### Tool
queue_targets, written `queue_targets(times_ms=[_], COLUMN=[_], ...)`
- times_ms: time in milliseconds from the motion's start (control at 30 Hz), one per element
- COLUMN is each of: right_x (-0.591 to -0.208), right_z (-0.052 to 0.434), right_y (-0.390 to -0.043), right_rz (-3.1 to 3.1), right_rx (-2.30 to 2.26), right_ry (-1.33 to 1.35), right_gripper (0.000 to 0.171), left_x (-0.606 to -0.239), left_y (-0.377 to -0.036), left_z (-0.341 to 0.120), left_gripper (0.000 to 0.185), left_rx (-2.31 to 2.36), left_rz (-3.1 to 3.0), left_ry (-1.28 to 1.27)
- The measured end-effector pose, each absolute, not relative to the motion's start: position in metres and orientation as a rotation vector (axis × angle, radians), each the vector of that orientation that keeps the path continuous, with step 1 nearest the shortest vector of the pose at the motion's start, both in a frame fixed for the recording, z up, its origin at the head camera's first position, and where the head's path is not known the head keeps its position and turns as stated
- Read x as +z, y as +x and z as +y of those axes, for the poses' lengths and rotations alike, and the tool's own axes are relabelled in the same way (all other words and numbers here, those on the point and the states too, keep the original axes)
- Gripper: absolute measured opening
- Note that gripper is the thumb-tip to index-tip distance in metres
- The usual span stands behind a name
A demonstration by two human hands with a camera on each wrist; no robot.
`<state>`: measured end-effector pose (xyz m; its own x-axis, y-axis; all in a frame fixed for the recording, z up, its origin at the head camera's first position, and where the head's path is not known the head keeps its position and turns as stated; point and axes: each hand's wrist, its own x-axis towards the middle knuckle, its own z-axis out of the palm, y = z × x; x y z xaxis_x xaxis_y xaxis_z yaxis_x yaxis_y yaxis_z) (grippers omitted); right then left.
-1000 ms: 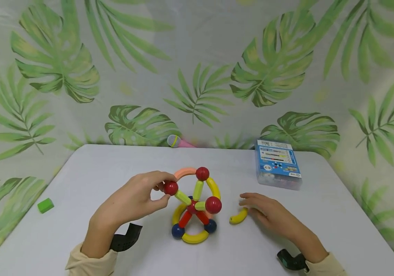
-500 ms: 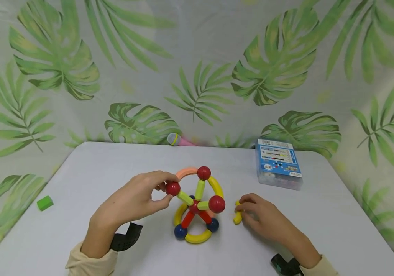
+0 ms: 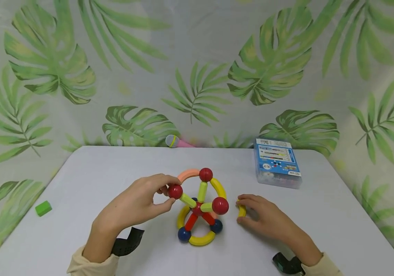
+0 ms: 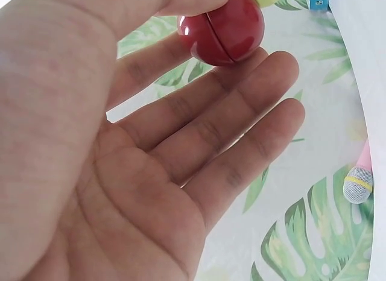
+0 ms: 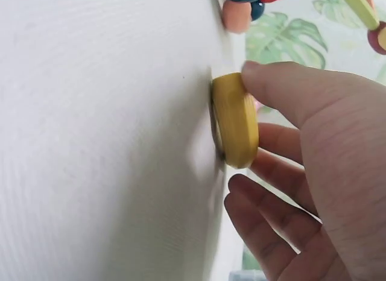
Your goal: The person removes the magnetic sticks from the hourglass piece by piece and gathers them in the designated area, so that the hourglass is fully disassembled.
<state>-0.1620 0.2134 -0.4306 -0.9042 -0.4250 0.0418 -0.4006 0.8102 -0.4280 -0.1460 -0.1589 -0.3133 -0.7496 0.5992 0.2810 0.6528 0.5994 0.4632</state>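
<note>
In the head view my left hand pinches a red ball at the upper left of a magnetic stick-and-ball structure. The left wrist view shows this red ball between thumb and fingers. The structure has light green sticks, red sticks, dark blue balls and a ring of yellow curved pieces at its base. To its right, my right hand pinches a loose yellow curved stick at the tabletop. In the right wrist view, the thumb touches one end of this yellow curved stick.
A clear plastic box with a blue label stands at the back right of the white table. A pink toy microphone lies at the back edge. A green block is at the far left. A leaf-print cloth hangs behind.
My right hand has taken hold of the yellow curved stick, which has turned from lying slanted to nearly upright in view. The structure, with my left hand on it, has shifted slightly right.
</note>
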Motion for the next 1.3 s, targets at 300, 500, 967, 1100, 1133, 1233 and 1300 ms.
queue_targets(times_ms=[300,500,967,1100,1133,1233,1300], right_x=[-0.422,-0.401,-0.362,-0.362,-0.362,-0.362,-0.362], right_z=[0.218,0.210,0.161,0.151,0.149,0.145,0.144], right_y=[-0.159,-0.148,-0.111,-0.109,-0.109,-0.108,-0.108], right_rz=[2.951,3.028,2.833,2.955,2.981,3.037,3.057], right_rx=[-0.687,-1.052,-1.472,-1.458,-1.459,-1.456,-1.444], right_ry=[-0.666,-0.856,-1.028,-0.984,-0.973,-0.948,-0.931], right_gripper=[0.046,0.047,0.053,0.050,0.049,0.048,0.049], left_x=[-0.317,-0.315,-0.312,-0.311,-0.311,-0.312,-0.312], left_y=[-0.146,-0.148,-0.144,-0.143,-0.143,-0.143,-0.143], left_z=[-0.157,-0.155,-0.151,-0.151,-0.151,-0.151,-0.151], left_gripper=[0.036,0.035,0.034,0.034,0.034,0.035,0.035], left_rx=[-0.849,-0.848,-0.852,-0.855,-0.855,-0.854,-0.854], left_rz=[-2.702,-2.709,-2.696,-2.684,-2.683,-2.674,-2.672], left_ry=[-1.077,-1.099,-1.132,-1.143,-1.145,-1.150,-1.149])
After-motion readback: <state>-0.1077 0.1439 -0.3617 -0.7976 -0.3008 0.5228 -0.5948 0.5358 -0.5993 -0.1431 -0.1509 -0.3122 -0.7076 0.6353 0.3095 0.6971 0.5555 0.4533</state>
